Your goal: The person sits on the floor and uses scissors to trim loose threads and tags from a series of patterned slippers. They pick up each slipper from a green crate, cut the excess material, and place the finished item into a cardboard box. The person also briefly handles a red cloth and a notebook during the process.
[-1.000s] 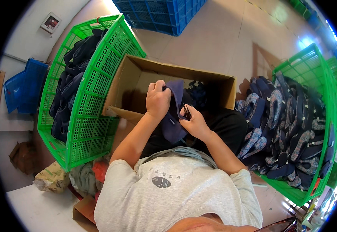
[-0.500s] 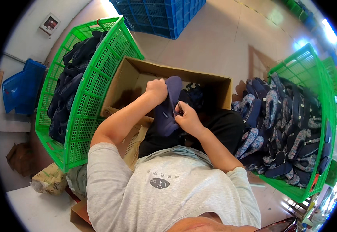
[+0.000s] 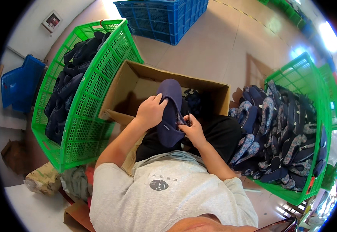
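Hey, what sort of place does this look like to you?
Probably a footwear workshop or factory floor. The left hand holds a navy slipper, the green crate on the right is heaped with dark and patterned slippers, and the green crate on the left holds more dark footwear.

Held slipper (image 3: pixel 170 133), 1: was matt navy cloth, smooth-faced. Heaped slippers (image 3: pixel 268 112): were matt cloth, some printed. Cardboard box (image 3: pixel 211 92), 1: was matt brown paperboard. Left crate (image 3: pixel 95 89) and right crate (image 3: pixel 323 102): were green plastic, perforated, faintly shiny. Blue crate (image 3: pixel 157 23): was ribbed plastic. Shirt (image 3: pixel 176 205): was matt, flecked grey cloth. Trousers (image 3: pixel 224 133): were matt black cloth. Floor (image 3: pixel 211 50): looked smooth, glossy.
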A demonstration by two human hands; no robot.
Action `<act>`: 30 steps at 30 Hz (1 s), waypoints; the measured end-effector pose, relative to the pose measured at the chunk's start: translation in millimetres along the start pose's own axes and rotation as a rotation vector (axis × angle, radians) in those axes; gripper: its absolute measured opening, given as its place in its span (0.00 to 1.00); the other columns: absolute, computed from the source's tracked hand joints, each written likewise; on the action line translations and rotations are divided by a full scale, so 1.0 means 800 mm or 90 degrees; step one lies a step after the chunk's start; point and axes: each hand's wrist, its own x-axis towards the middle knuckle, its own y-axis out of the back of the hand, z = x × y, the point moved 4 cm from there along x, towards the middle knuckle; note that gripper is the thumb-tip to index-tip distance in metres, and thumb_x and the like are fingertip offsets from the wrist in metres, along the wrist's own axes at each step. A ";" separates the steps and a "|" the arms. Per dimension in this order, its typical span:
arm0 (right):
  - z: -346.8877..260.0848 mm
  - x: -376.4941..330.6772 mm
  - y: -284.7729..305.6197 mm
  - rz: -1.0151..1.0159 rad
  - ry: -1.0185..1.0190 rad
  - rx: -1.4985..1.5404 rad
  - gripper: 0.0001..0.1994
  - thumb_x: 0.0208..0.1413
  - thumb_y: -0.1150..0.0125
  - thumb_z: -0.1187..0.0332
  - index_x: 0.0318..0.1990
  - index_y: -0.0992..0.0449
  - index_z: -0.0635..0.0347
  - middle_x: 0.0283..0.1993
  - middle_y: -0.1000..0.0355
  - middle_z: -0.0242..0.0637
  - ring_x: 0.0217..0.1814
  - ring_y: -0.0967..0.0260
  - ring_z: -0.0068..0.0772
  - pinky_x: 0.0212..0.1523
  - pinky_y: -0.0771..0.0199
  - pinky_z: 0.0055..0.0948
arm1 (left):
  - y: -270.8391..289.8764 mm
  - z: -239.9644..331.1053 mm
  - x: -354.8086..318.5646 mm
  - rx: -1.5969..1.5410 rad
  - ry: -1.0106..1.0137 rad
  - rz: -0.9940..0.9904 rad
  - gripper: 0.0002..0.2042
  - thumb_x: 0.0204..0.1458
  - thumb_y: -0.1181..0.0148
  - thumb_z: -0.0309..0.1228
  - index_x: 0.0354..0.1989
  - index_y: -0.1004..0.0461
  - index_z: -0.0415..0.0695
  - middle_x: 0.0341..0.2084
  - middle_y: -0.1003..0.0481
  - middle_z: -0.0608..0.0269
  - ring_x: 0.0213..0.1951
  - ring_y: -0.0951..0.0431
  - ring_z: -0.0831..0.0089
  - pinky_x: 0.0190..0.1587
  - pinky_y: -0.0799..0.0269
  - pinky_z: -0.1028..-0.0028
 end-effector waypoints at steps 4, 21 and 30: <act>-0.010 -0.004 0.010 -0.015 -0.088 0.115 0.09 0.51 0.38 0.76 0.35 0.32 0.56 0.28 0.35 0.23 0.28 0.40 0.14 0.30 0.39 0.18 | 0.001 -0.043 -0.036 -0.535 0.285 0.186 0.21 0.55 0.38 0.29 0.58 0.28 0.40 0.50 0.25 0.56 0.48 0.24 0.68 0.48 0.27 0.73; 0.009 -0.007 0.013 -0.118 -0.147 0.337 0.12 0.48 0.44 0.84 0.39 0.29 0.58 0.34 0.28 0.30 0.33 0.31 0.21 0.36 0.30 0.21 | -0.023 -0.006 0.008 -1.457 0.437 0.201 0.32 0.58 0.42 0.36 0.71 0.46 0.49 0.55 0.30 0.50 0.55 0.27 0.59 0.58 0.29 0.59; -0.022 -0.007 0.041 -0.082 -0.058 0.208 0.09 0.65 0.44 0.68 0.49 0.28 0.58 0.31 0.30 0.24 0.22 0.46 0.10 0.24 0.43 0.14 | -0.035 -0.027 0.014 -1.148 0.738 0.418 0.26 0.56 0.38 0.27 0.63 0.39 0.47 0.41 0.27 0.60 0.40 0.25 0.71 0.43 0.24 0.68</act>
